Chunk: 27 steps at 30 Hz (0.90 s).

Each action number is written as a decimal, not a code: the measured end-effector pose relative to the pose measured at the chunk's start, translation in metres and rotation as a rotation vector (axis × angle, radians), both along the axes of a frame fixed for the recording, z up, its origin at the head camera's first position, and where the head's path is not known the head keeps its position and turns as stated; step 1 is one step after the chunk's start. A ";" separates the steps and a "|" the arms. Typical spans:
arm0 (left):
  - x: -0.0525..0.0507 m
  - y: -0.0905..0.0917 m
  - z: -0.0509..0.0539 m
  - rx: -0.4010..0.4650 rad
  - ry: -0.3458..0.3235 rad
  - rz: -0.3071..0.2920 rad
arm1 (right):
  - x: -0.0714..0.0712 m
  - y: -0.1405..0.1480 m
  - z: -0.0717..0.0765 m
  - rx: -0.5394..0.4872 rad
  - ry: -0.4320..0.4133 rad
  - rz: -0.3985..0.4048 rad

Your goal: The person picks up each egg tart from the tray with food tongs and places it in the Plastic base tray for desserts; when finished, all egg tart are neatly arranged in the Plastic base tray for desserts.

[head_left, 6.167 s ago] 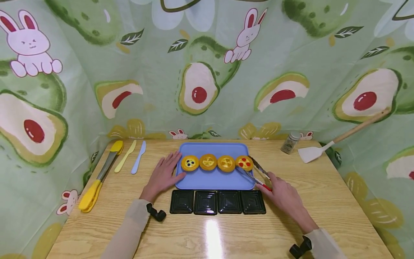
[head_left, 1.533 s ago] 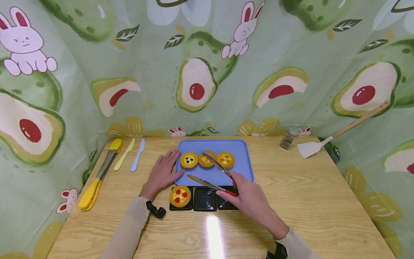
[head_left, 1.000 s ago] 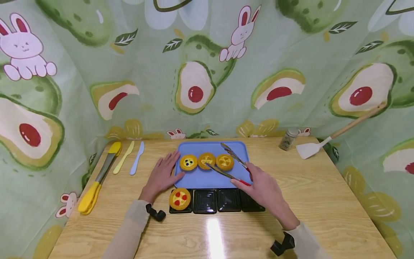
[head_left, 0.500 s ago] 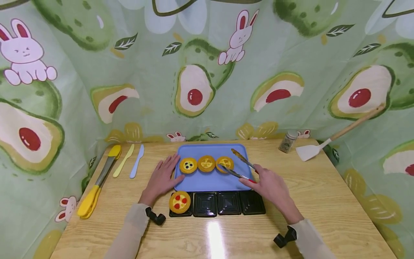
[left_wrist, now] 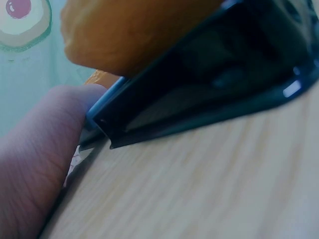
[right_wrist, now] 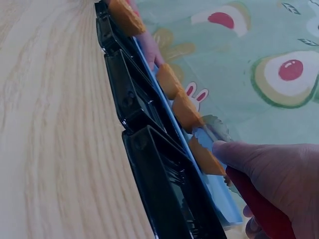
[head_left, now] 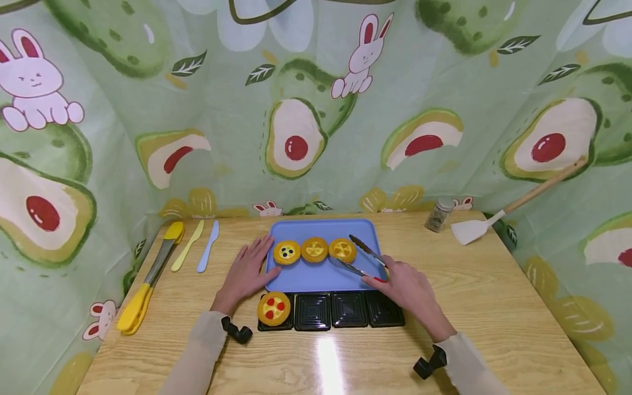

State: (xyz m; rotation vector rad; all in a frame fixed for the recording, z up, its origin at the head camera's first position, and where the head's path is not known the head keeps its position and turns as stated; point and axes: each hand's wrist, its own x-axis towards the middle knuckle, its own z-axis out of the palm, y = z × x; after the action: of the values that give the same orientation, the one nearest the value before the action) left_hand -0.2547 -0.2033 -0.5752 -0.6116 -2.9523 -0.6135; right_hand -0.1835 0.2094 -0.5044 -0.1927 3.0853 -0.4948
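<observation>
The right hand [head_left: 407, 285] is grasping tongs [head_left: 356, 269], spread tips near the rightmost tart [head_left: 342, 250] on the blue tray [head_left: 321, 280]. The left hand [head_left: 246, 274], fingers relaxed, touches the tray's edge (one red-topped tart [head_left: 274, 309] sits on a black container [head_left: 290, 324]).

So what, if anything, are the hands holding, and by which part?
The right grip holds metal tongs by their red handles; the left grip holds nothing, just resting at the blue tray.

Three tarts [head_left: 314, 250] on the tray [head_left: 308, 278]

Tray [head_left: 308, 281] front passable; tongs [head_left: 356, 270] block right.
</observation>
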 end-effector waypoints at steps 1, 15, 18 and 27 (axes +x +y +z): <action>0.000 0.000 0.000 0.001 0.001 0.000 | 0.000 -0.001 0.000 0.002 -0.001 -0.002; -0.003 0.000 -0.003 -0.009 0.013 -0.001 | 0.001 -0.004 -0.004 0.039 -0.007 -0.008; -0.003 0.000 -0.003 -0.007 0.013 0.000 | 0.001 -0.005 -0.005 0.044 0.002 -0.007; -0.002 0.000 -0.003 -0.001 0.006 0.001 | 0.003 -0.007 -0.006 0.048 0.019 -0.004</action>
State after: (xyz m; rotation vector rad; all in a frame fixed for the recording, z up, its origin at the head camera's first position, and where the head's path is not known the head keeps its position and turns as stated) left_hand -0.2566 -0.2037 -0.5784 -0.6106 -2.9473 -0.6084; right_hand -0.1805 0.2026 -0.5106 -0.1914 3.1130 -0.4209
